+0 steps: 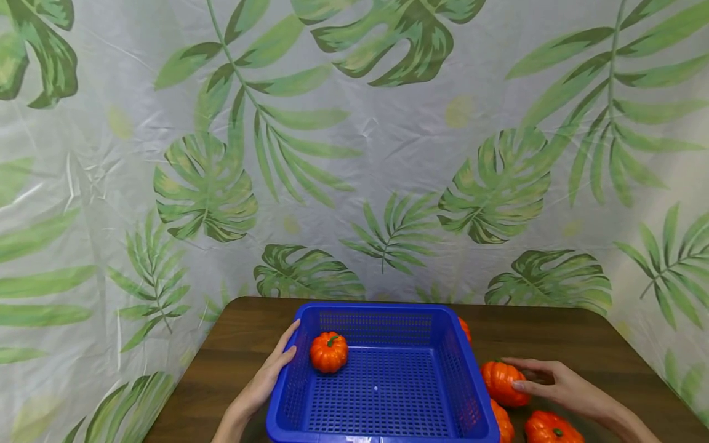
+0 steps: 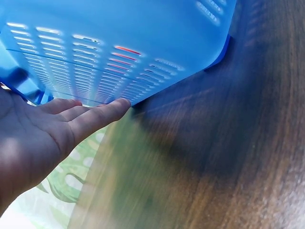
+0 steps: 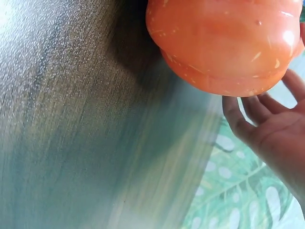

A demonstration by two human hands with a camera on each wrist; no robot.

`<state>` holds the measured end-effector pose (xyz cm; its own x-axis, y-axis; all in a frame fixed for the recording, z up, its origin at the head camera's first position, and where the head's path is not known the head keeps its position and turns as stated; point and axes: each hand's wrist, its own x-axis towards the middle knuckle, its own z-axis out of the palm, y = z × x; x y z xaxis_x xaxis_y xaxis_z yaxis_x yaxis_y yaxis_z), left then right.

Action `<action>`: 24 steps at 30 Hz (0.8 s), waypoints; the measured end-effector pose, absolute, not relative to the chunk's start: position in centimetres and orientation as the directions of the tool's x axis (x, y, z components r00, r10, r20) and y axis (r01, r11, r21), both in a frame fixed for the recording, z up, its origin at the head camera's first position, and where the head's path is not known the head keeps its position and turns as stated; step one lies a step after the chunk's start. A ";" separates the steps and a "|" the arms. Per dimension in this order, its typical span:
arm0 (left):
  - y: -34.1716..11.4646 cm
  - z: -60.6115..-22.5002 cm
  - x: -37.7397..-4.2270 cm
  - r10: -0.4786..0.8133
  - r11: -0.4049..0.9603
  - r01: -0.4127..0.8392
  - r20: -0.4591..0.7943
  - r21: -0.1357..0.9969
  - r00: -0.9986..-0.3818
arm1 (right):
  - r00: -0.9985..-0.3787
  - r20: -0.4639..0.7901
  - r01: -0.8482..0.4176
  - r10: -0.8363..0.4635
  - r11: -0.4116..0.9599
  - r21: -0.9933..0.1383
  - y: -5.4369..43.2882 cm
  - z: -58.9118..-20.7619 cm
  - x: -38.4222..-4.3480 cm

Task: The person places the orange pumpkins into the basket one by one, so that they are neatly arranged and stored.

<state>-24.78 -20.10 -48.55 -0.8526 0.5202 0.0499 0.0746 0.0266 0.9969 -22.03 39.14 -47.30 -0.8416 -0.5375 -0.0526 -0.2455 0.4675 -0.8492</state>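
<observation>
A blue plastic basket [image 1: 365, 307] with slotted walls stands on the table. My left hand [image 1: 264, 376] rests at its left side, thumb at the rim; the left wrist view has its fingers [image 2: 102, 117] straight along the outer wall. Inside the basket, toward the back left, sits a small orange pumpkin [image 1: 329, 352] with a green stem. To the right of the basket, my right hand [image 1: 565, 387] holds another orange pumpkin [image 1: 503, 383] between thumb and fingers. In the right wrist view, curled fingers [image 3: 233, 117] reach around this pumpkin [image 3: 224, 43].
Two more pumpkins lie near the front right, one partly behind the basket's wall [image 1: 501, 423] and one nearer the edge of view [image 1: 554, 429]. Another pumpkin [image 1: 464, 329] peeks out beyond the right rim. A leaf-print curtain [image 1: 399, 154] hangs behind the brown wooden table [image 1: 554, 332].
</observation>
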 end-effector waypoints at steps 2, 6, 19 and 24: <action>-20.1 -48.5 -24.8 0.519 0.030 0.079 0.052 0.996 -0.853 | -0.833 -0.041 -0.245 -0.552 0.435 -0.866 39.2 -47.3 -21.9; -20.0 -48.5 -24.8 0.517 0.029 0.080 0.053 0.996 -0.855 | -0.812 -0.014 -0.256 -0.583 0.378 -0.890 39.1 -47.5 -21.9; -20.1 -48.6 -24.9 0.531 0.015 0.077 0.058 0.997 -0.845 | -0.853 0.008 -0.302 -0.522 0.481 -0.823 38.9 -46.9 -21.7; -20.2 -48.7 -24.9 0.533 0.013 0.078 0.059 0.997 -0.844 | -0.878 0.090 -0.391 -0.470 0.596 -0.702 39.0 -46.6 -21.6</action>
